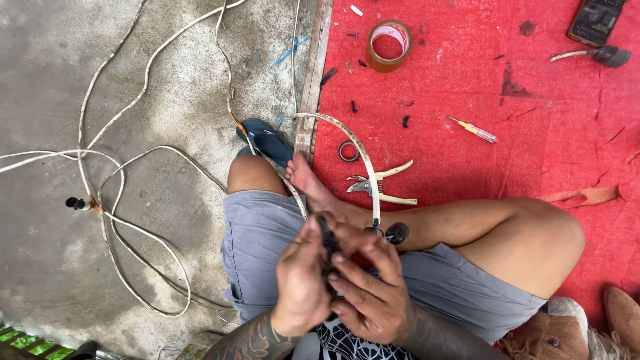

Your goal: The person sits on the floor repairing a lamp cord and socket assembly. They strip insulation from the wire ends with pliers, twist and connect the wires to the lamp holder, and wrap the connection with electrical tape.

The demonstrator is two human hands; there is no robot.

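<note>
Hands: two, both closed on one small black part [327, 243] above the lap. It is pinched by the left hand [300, 280] and the right hand [370, 293]. One tape roll [389, 45], one pair of cutters [380, 183], one screwdriver [473, 129] are seen on the red mat [533, 133].

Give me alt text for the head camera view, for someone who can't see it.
Seen from above, a seated person's left hand and right hand pinch a small black part on a white cable over their lap. Cutters, a tape roll and a screwdriver lie on a red mat.
</note>
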